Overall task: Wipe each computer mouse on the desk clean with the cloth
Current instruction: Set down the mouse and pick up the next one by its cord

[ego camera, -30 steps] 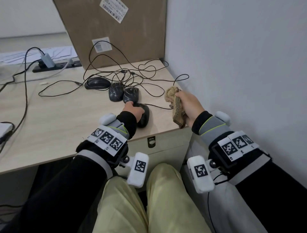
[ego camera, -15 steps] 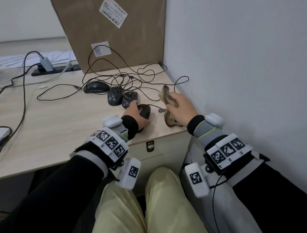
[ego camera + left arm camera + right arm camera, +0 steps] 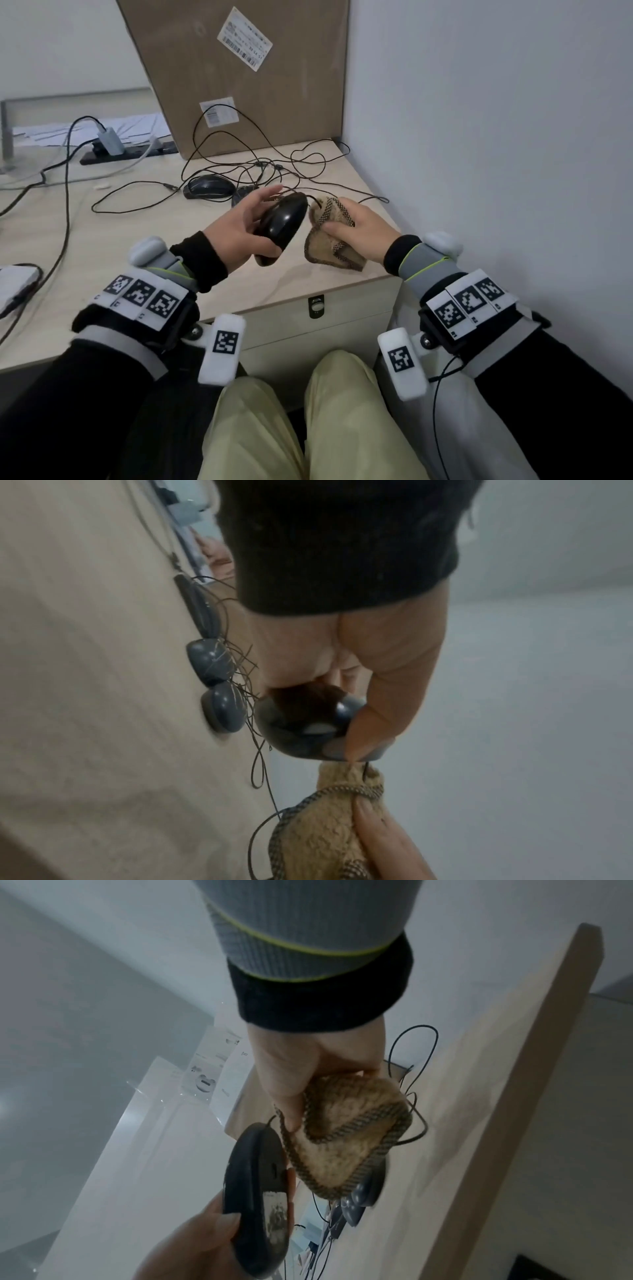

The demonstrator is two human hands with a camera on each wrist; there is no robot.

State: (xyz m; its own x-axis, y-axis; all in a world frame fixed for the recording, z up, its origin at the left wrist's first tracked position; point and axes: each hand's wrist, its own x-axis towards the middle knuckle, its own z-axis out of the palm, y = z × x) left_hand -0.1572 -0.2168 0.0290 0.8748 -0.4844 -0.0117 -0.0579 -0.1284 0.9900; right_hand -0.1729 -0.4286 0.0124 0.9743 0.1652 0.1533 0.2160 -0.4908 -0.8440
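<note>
Head view: black mouse (image 3: pixel 283 222), glossy, held clear of the desk (image 3: pixel 102 246) near its front right corner, tilted with its cord end away. Left hand (image 3: pixel 239 229) grips it from the left, thumb under the near end, fingers spread over the far side. Cloth (image 3: pixel 330 233), tan with checked edging, bunched, just right of the mouse, touching its far end. Right hand (image 3: pixel 359 229) clutches the cloth, thumb pressed on top. Three more mice (image 3: pixel 205 658) lie on the desk beyond, among tangled cords (image 3: pixel 274 168). Cardboard box (image 3: pixel 246 75) stands at the far edge; wall (image 3: pixel 496 137) close on the right.
</note>
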